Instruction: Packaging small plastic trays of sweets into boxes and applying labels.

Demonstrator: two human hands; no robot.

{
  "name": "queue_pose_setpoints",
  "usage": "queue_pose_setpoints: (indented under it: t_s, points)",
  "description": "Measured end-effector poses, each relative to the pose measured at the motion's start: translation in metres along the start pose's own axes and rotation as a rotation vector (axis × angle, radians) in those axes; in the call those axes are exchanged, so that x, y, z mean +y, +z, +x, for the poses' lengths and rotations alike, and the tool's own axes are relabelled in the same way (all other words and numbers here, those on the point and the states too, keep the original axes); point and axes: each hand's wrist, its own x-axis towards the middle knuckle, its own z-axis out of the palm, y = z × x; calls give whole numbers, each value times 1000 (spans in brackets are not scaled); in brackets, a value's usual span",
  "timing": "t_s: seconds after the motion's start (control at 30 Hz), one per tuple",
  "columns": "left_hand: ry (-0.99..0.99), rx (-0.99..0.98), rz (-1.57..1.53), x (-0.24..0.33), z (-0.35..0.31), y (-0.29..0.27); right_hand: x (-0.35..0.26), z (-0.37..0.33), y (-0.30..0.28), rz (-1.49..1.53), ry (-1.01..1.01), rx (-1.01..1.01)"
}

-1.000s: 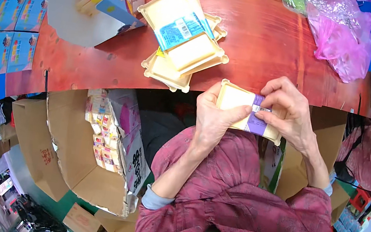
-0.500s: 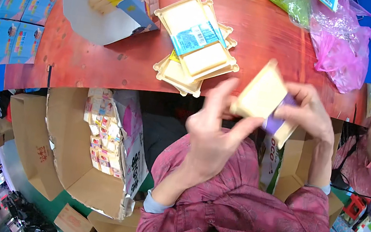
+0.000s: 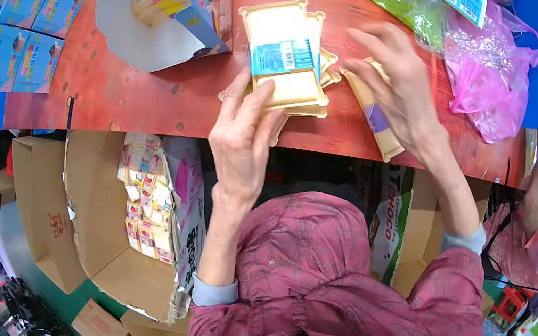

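A small stack of cream trays lies on the red tabletop. The top tray (image 3: 284,26) has a blue printed band around it. My left hand (image 3: 239,146) grips the near left edge of this stack, fingers over the tray and thumb low beside it. To its right, another cream tray (image 3: 364,99) with a purple band lies aslant on the table. Right above it hovers my right hand (image 3: 405,87), fingers stretched and apart, holding nothing and hiding part of the tray.
An opened blue carton (image 3: 214,1) with small packs stands at the back left. Flat blue boxes (image 3: 27,28) lie farther left. Pink (image 3: 492,91) and green plastic bags (image 3: 407,7) lie at the back right. Below the table edge, a cardboard box (image 3: 94,204) holds several small packs.
My right hand has set the purple-banded tray on the table and opened off it. My left hand has moved left onto the stack, whose top tray has turned more upright.
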Motion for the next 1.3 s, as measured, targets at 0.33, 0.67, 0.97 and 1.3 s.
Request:
queue_pose_setpoints:
  t_s: [0.33, 0.67, 0.97, 1.3]
  points:
    - [131, -52, -41, -13, 28, -20, -6, 35, 34, 131, -26, -50]
    - [119, -81, 147, -12, 29, 5, -4, 39, 29, 302, 205, -306]
    - [166, -99, 161, -18, 30, 5, -6, 37, 29, 348, 241, -299]
    - [186, -165, 258, -15, 31, 5, -18, 33, 33, 243, 222, -147]
